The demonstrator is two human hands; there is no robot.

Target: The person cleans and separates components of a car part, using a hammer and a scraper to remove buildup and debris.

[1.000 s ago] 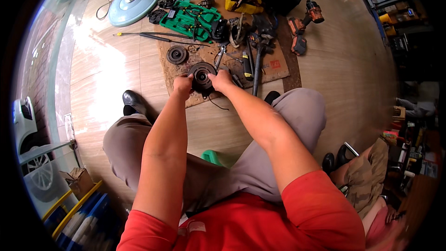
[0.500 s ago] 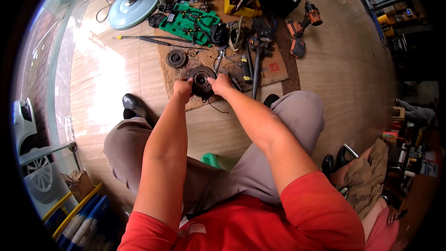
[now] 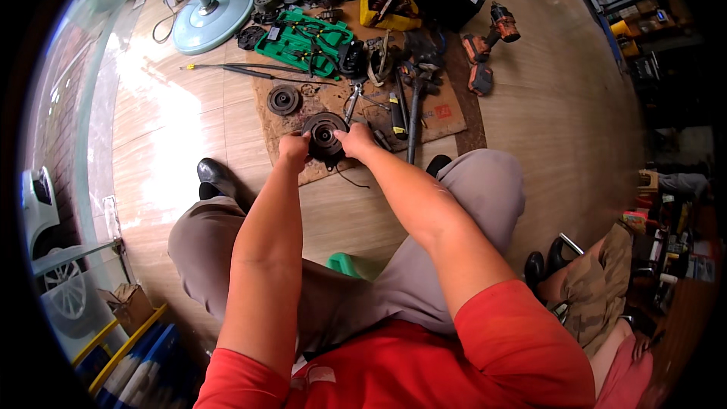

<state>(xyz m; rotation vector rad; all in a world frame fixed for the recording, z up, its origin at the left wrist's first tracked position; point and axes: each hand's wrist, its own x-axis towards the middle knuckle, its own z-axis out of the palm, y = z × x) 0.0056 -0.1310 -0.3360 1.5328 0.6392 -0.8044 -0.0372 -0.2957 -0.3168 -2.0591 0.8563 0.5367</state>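
A dark, greasy round metal pulley (image 3: 326, 136) with concentric rings is held between my two hands, just above the near part of a stained cardboard sheet (image 3: 454, 100). My left hand (image 3: 294, 149) grips its left rim. On the opposite rim, my right hand (image 3: 359, 141) is closed with the thumb over the face; the fingers beneath are hidden. A thin dark wire (image 3: 352, 180) trails below the pulley. Beyond it to the left lies a smaller ringed metal disc (image 3: 283, 99). Silver pliers-like tools (image 3: 354, 100) rest just past my right hand.
A green tool case (image 3: 303, 44) lies farther back, with a yellow bin (image 3: 390, 9) and a black battery (image 3: 450, 1) behind. Right of the cardboard are a cordless drill (image 3: 501, 24) and a long dark-handled tool (image 3: 414, 121). A stand's round base (image 3: 208, 21) is far left. Another person's camouflage-clad leg (image 3: 598, 273) shows at right.
The whole view has shifted slightly. Both hands keep their hold on the pulley, which has hardly moved.
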